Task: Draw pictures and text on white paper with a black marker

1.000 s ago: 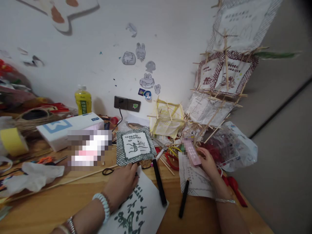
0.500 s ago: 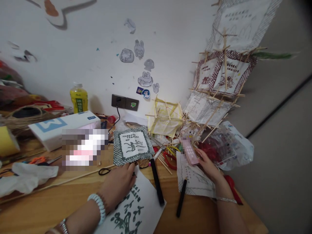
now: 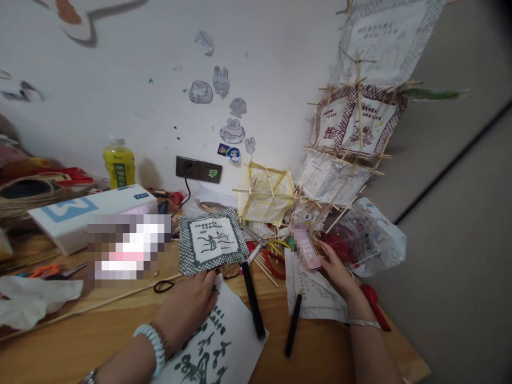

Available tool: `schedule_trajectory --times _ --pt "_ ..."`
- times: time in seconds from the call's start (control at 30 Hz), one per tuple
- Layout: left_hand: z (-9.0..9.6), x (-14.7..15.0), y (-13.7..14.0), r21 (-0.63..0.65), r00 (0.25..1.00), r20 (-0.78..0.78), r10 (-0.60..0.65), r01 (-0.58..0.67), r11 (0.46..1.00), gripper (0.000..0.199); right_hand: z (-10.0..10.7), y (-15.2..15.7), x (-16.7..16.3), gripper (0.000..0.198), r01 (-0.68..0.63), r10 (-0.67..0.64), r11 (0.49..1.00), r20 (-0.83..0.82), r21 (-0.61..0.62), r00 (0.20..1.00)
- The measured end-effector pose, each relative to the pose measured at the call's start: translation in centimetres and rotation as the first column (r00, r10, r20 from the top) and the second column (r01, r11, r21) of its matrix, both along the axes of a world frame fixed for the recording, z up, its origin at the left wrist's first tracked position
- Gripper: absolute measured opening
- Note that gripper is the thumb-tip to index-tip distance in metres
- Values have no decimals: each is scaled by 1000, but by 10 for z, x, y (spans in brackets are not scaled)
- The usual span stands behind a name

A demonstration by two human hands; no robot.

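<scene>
Phone point(image 3: 308, 254) slanting lengthwise away-left, right fingers point(image 3: 329, 255) half-curled at its edge, left fingers point(image 3: 203, 281) bent over paper point(image 3: 236, 323), grips unclear

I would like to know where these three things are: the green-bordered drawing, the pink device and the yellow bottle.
Green-bordered drawing point(image 3: 213, 241): head view, middle of its white inner panel.
Pink device point(image 3: 309, 252): head view, its face, below the pixelated part.
Yellow bottle point(image 3: 119, 165): head view, middle of its body.

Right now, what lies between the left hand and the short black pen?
Head view: rightward from the left hand come the white sheet, the long black pen, then tabletop before the short black pen.
</scene>
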State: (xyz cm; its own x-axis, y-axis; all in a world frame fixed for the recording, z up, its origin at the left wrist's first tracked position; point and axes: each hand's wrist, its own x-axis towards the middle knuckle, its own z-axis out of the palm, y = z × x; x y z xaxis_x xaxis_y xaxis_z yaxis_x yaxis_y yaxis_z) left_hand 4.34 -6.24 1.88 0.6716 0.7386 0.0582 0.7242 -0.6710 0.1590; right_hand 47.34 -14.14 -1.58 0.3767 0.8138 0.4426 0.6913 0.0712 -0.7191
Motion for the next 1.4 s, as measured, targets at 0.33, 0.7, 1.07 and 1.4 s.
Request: schedule_trajectory --times 0.33,0.7,1.07,1.4 --pt "-2 0 1 -2 1000 -17 17 -17 1000 26 22 4 -34 39 25 -39 998 239 61 970" --pt "-2 0 2 -2 1000 -10 7 -7 1000 29 7 4 -20 52 51 -51 999 275 6 960" --pt "-3 -1 2 14 1000 2 -3 3 1000 29 13 11 -34 44 34 -56 997 320 74 946" --pt "-2 0 2 12 1000 -4 -4 4 1000 30 30 7 -54 38 21 -50 996 347 87 937"
